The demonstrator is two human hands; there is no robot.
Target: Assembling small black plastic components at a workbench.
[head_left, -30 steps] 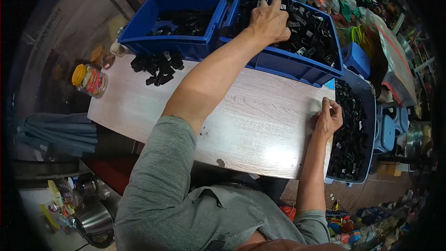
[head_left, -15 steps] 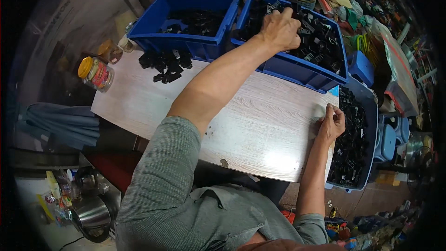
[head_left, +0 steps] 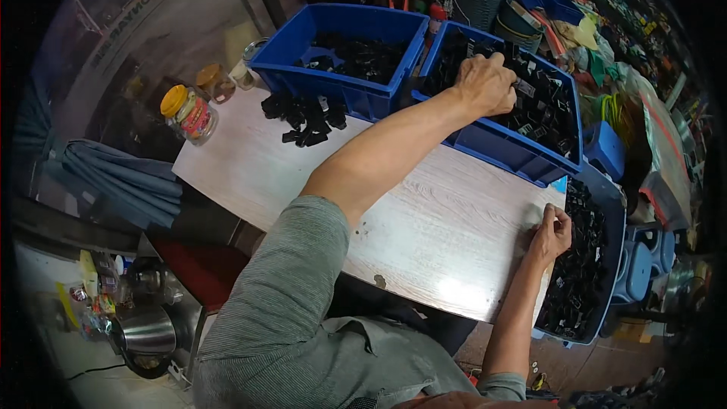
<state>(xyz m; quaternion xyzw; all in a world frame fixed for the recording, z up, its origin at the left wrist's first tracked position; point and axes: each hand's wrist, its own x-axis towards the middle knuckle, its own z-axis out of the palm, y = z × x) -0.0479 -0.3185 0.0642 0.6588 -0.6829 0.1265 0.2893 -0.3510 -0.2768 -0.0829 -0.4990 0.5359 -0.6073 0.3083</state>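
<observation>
My left hand (head_left: 487,85) reaches across the table into the right-hand blue bin (head_left: 506,153), which is heaped with small black plastic parts (head_left: 547,115). Its fingers are bent down at the parts; the fingertips and anything between them are hidden. At the right edge of the white wood-grain table (head_left: 424,235), my right hand (head_left: 551,233) is held with curled fingers, thumb close to them. Whatever it pinches, if anything, cannot be made out. A small pile of similar black parts (head_left: 304,117) lies on the table's far left, in front of the other blue bin (head_left: 326,91).
A large grey-blue tub (head_left: 613,257) full of black parts stands beside the table's right edge. Jars, one with a yellow lid (head_left: 189,115), stand at the far left corner. Blue stools (head_left: 634,269) are beyond the tub; a metal kettle (head_left: 148,333) sits lower left.
The whole view has shifted, so table and bins sit lower and further right. My left hand stays at the right-hand bin, and my right hand stays at the table's right edge.
</observation>
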